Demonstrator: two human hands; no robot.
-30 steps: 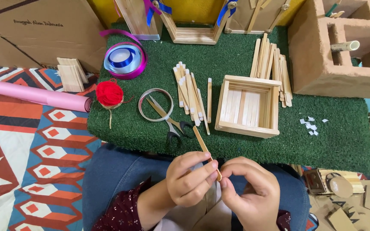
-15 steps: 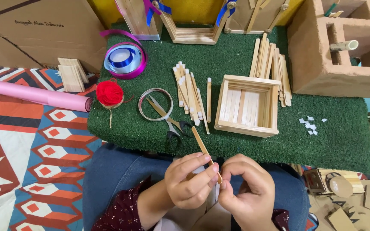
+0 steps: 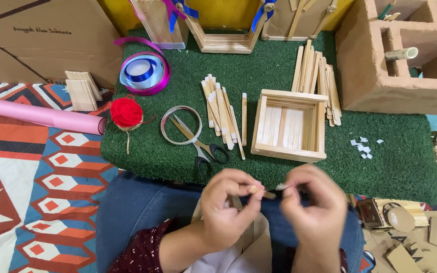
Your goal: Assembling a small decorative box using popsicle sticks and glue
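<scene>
Above the lap, left hand (image 3: 228, 207) and right hand (image 3: 313, 206) pinch 1 wooden stick (image 3: 265, 193).

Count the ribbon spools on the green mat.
1: a ribbon spool with blue and purple ribbon sits at the mat's back left, behind the red yarn ball. None seem hidden.

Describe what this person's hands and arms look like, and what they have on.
Both hands are bare: no gloves, and no rings or watch that I can see. The left hand comes out of a dark maroon sleeve with a small light floral print, ending near the wrist. The right hand has a bare wrist; its sleeve is out of view. Blue denim covers the lap beneath them.
</scene>
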